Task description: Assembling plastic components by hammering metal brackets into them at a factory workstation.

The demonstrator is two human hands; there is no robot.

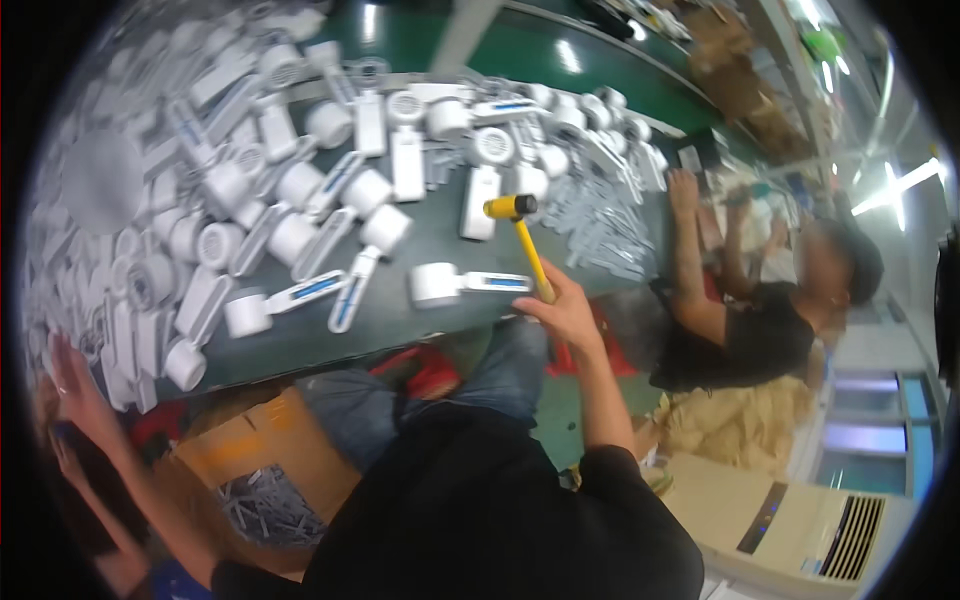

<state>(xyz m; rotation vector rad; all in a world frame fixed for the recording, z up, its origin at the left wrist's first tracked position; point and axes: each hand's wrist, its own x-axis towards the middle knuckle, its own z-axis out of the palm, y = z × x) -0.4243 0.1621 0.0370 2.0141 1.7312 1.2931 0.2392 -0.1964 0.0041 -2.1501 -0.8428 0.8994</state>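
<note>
My right hand (566, 312) is closed round the yellow handle of a small hammer (530, 245), its head yellow and black and raised over the table. Below the hammer head, a white handheld device (440, 285) with a round head and a blue-striped handle lies by the table edge, close to my fingers. Far off to the left, my left hand (85, 395) is stretched out at the edge of a big heap of similar white devices (290, 180). Its fingers look extended, though blurred, and I see nothing held in them.
Loose grey strips (600, 225) are piled on the green table (410, 340) at the right. Below the edge, a cardboard box (230, 440) holds more grey strips. A co-worker (760, 320) in black sits at the right. Another person's arm (90, 490) shows at the far left.
</note>
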